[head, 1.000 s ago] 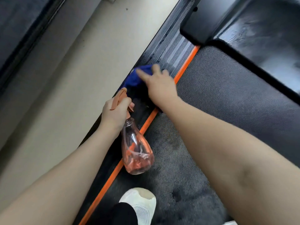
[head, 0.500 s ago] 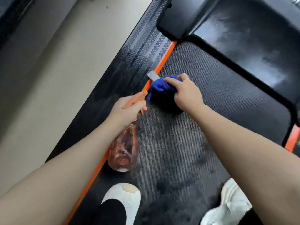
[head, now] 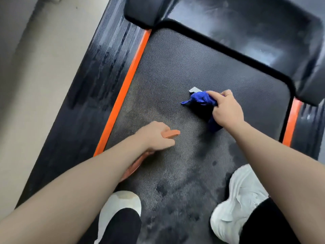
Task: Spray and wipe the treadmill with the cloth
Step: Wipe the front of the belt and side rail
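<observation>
Now bunching the blue cloth [head: 200, 101] in right hand [head: 226, 110], fingers clamped, mid-belt [head: 175, 67]; left hand [head: 156, 136] nearer the orange strip [head: 130, 76], curling around the spray bottle [head: 171, 133].

Cloth [head: 200, 99] and shoes [head: 241, 199] on treadmill belt [head: 175, 67]

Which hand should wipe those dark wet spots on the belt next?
Probably the right hand: it already grips the blue cloth on the belt, close to the damp patches. The left hand is busy holding the spray bottle.
</observation>
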A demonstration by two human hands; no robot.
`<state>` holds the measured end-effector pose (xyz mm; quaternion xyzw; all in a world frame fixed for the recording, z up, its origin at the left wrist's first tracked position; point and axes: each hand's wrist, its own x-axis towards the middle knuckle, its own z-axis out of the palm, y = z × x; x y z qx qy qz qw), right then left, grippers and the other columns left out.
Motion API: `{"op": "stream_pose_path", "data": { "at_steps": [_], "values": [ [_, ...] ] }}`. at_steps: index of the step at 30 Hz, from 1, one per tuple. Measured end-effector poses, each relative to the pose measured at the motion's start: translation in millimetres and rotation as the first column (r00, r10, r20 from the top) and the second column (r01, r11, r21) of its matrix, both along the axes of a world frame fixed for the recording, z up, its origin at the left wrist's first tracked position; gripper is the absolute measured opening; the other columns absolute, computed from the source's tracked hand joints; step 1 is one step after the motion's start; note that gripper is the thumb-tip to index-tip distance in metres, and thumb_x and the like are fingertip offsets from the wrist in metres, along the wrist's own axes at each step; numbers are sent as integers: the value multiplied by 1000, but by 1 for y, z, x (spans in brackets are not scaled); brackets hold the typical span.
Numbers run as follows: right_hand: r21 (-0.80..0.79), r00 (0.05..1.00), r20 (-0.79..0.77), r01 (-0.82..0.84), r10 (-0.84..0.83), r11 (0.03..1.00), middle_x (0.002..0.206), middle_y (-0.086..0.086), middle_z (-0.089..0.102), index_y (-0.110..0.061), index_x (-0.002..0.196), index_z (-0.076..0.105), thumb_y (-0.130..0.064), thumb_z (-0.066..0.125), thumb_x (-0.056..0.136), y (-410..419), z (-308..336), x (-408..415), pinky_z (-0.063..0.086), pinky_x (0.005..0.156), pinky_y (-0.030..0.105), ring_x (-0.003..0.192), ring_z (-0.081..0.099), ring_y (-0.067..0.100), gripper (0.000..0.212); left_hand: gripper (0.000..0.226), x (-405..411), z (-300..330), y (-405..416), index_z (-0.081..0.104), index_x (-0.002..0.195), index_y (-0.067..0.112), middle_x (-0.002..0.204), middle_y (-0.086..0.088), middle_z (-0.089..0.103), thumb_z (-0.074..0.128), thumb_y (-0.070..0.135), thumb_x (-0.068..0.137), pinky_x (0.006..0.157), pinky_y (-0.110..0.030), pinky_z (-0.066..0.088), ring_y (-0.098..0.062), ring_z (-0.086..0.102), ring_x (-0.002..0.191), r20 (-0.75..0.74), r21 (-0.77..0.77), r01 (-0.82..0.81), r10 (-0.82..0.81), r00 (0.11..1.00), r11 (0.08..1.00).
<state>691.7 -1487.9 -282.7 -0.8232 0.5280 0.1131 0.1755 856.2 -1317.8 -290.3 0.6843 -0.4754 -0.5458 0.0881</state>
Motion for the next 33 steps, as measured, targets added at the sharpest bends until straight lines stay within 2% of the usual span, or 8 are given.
{"op": "stream_pose_path", "data": {
  "at_steps": [3, 11, 15, 21, 25, 27, 30, 33],
  "values": [
    [19, 997, 11, 78, -78, 997, 124, 10, 41, -34, 133, 47, -7, 41, 86, 0, 0, -13, 41, 93, 39, 109, 50, 36, 55, 23, -14, -5, -6, 55, 71, 14, 69, 2, 54, 57, 35, 81, 67, -29, 45, -27, 60, 80, 113, -34, 50, -46, 993, 998],
    [45, 997, -28, 77, -75, 996, 130, 12, 34, -32, 142, 34, -10, 43, 89, 3, -16, 12, 42, 88, 40, 102, 52, 38, 58, 32, 25, 1, 0, 46, 64, 14, 65, 0, 49, 48, 44, 73, 61, -32, 33, -23, 49, 70, 121, -162, -385, 405, 906, 909],
    [96, 982, -8, -188, 190, 977, 131, 11, 35, -33, 141, 35, -16, 45, 90, 50, -25, 61, 44, 84, 39, 103, 51, 34, 55, 40, 46, 4, 10, 61, 74, 4, 71, -11, 62, 46, 41, 68, 69, -36, 43, -26, 56, 74, 122, -204, -525, 554, 824, 826],
    [122, 798, -23, -596, 602, 794, 136, 10, 31, -44, 142, 25, -22, 42, 93, 76, -28, 71, 45, 84, 41, 106, 48, 32, 56, 44, 63, 1, 26, 63, 80, -5, 78, -26, 65, 48, 35, 70, 66, -42, 49, -27, 57, 63, 98, -245, -656, 691, 716, 714],
    [40, 966, -74, -244, 247, 969, 137, 12, 32, -43, 141, 30, -17, 43, 92, 45, -31, 91, 45, 81, 42, 103, 50, 35, 57, 42, 82, 0, 29, 65, 82, -1, 89, -22, 68, 51, 35, 67, 73, -47, 52, -25, 61, 65, 57, -220, -631, 656, 753, 744],
    [54, 976, -73, -200, 204, 978, 137, 14, 31, -39, 143, 29, -15, 44, 91, 60, -31, 100, 46, 80, 40, 104, 49, 35, 59, 33, 89, -5, 33, 64, 80, 10, 90, -13, 67, 52, 38, 65, 81, -49, 51, -27, 65, 83, 118, -249, -571, 610, 784, 782],
    [144, 844, -41, -524, 535, 839, 136, 13, 31, -37, 144, 26, -21, 44, 93, 96, -24, 101, 45, 80, 40, 108, 46, 33, 56, 23, 94, -7, 37, 52, 83, 42, 104, 1, 61, 56, 43, 61, 93, -51, 46, -29, 58, 105, 95, -196, -664, 688, 719, 721],
    [124, 675, -16, -731, 738, 671, 135, 14, 32, -35, 144, 25, -21, 38, 95, 92, -24, 103, 43, 79, 39, 109, 45, 31, 53, 27, 100, -8, 37, 57, 81, 46, 113, 1, 58, 53, 47, 54, 99, -45, 44, -23, 52, 113, 36, -124, -669, 677, 735, 732]
  ]
}}
